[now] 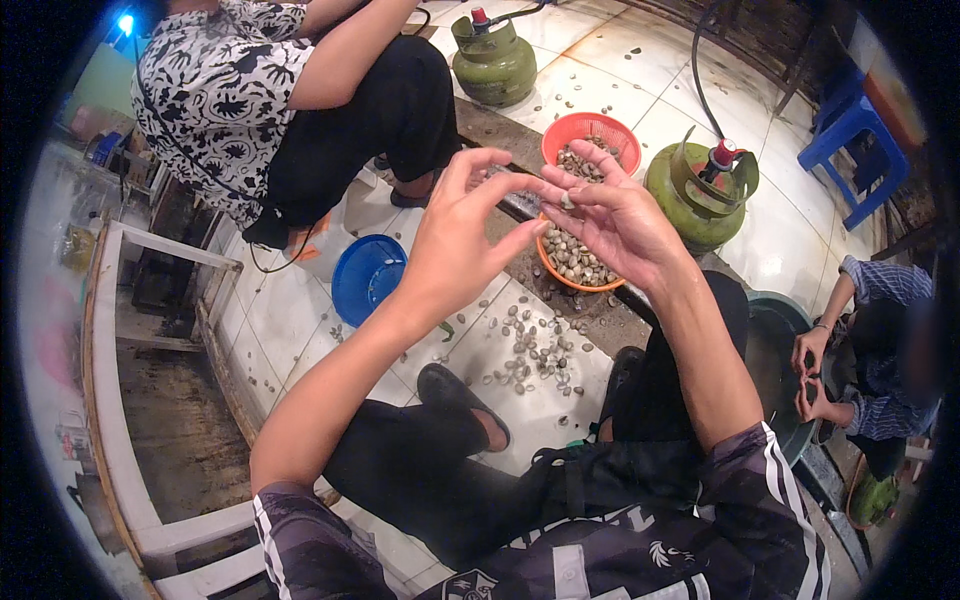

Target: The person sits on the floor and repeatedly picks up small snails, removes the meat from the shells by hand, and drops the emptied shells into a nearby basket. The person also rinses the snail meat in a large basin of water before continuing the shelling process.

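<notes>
My right hand [619,214] pinches a small pale shellfish piece [566,201] between thumb and finger, its other fingers spread. My left hand [476,217] reaches across to it, the index fingertip at the piece and the thumb apart; whether it grips the piece too I cannot tell. Below my hands an orange basket [581,286] holds many small clams or cockles [574,255], partly hidden by my right hand. Behind it stands a red plastic basket [611,131] with more shellfish. Shells [532,349] lie scattered on the tiles in front of my feet.
Green gas cylinders [697,195] [495,67] stand beyond the baskets. A blue basin [369,277] sits left, near a seated person [225,112]. Another person's hands [814,375] are over a dark green tub [772,322] at right. A blue stool [862,150] stands at upper right.
</notes>
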Available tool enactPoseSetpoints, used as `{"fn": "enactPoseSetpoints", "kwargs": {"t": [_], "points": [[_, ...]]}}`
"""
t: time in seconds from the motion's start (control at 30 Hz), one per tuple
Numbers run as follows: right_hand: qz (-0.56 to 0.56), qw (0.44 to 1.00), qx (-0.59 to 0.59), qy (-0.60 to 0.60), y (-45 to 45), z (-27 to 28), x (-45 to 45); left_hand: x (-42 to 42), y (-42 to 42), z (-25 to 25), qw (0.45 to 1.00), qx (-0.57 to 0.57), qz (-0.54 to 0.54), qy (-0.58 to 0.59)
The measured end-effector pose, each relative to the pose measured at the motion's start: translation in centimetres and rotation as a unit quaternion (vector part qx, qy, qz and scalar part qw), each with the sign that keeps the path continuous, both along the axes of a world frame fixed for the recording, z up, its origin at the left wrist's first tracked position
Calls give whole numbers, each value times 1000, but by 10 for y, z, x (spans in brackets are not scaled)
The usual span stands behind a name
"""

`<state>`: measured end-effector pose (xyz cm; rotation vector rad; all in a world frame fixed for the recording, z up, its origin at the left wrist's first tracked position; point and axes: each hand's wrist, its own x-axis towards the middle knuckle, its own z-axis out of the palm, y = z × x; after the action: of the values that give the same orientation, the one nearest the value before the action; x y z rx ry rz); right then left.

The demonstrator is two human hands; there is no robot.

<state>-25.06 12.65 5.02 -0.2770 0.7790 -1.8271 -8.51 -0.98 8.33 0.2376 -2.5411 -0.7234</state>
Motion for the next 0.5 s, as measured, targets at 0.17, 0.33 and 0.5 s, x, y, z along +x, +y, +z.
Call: {"fn": "enactPoseSetpoints", "kwargs": {"t": [0.17, 0.33, 0.5], "points": [[44, 992, -68, 92, 0, -7, 13, -10, 10, -4, 998, -38, 12, 38], [-10, 994, 22, 109, 1, 10, 17, -11, 7, -5, 996, 64, 14, 58], [52, 954, 28, 294, 0, -10, 3, -10, 6, 3, 992, 119, 31, 39]]}}
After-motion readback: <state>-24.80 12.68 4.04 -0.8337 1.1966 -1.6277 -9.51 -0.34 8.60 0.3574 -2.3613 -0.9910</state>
